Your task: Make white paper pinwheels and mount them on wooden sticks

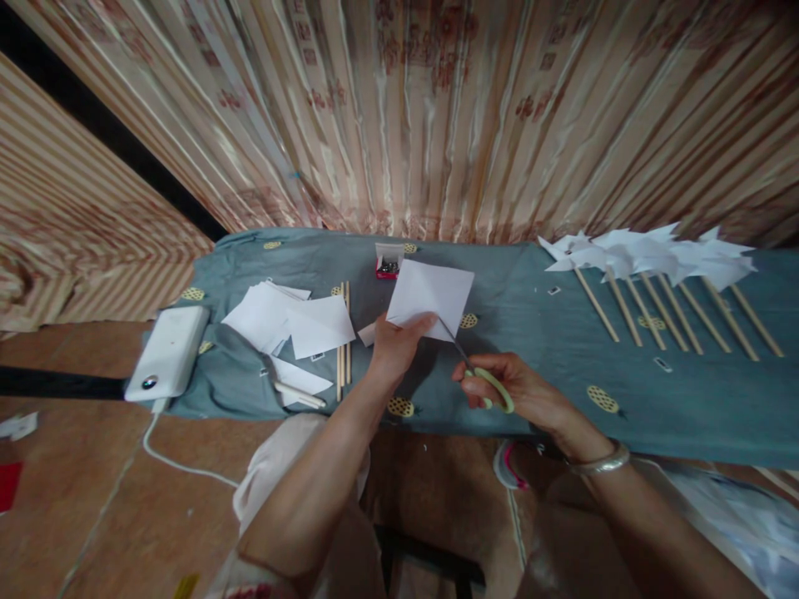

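Note:
My left hand (pixel 394 349) pinches the lower edge of a white square of paper (pixel 430 295) and holds it tilted above the table. My right hand (pixel 515 391) grips green-handled scissors (pixel 483 378), whose blades reach up to the paper's bottom edge next to my left thumb. Both hands hover over the blue-grey cloth (pixel 530 333) on the table.
A pile of white paper sheets (pixel 287 320) and loose wooden sticks (pixel 343 341) lie to the left. Several finished paper pinwheels on sticks (pixel 655 274) line the right side. A small pin box (pixel 388 262) sits at the back. A white power bank (pixel 167 353) rests at the table's left end.

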Available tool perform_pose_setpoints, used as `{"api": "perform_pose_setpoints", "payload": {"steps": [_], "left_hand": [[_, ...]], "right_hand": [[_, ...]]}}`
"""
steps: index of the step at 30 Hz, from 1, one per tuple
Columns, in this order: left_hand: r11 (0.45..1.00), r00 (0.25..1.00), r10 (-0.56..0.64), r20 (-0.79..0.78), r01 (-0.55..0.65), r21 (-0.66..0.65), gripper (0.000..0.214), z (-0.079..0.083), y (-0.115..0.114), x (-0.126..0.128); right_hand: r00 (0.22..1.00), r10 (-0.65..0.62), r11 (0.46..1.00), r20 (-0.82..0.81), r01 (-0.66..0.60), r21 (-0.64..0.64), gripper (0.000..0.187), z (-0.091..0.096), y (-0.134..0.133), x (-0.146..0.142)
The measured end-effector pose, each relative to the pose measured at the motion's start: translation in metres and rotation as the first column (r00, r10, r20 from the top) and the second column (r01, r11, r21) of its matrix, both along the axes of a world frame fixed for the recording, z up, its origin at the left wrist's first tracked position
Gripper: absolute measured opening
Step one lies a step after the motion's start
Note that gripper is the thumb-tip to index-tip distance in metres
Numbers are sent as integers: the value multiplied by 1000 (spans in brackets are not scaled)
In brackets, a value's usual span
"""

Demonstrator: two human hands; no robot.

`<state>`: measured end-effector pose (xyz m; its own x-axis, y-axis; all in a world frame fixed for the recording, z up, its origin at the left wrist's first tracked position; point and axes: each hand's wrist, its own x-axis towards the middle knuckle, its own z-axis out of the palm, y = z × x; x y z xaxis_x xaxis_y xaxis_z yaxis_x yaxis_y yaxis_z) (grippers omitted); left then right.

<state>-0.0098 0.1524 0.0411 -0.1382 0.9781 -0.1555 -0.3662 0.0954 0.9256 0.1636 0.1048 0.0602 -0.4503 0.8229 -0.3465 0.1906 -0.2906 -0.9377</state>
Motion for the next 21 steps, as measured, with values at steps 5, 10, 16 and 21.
{"api": "perform_pose_setpoints", "payload": {"steps": [5,10,16,21], "left_hand": [[1000,1000,0,5,0,-9,25,4,-1,0],[999,1000,6,7,-6,-33,23,4,-1,0],[999,999,-19,-32,18,-39,22,-1,-1,1],[999,999,-43,-10,43,-22,23,1,-3,2]], "right_hand": [[1000,-10,1000,-9,10,-5,53,-2,0,0],[1000,-21,1000,-12,21,-2,52,-4,-1,2],[1000,-30,999,2,30,-22,52,0,-1,1],[999,-36,999,-6,36,-7,50,0,-1,0]]}}
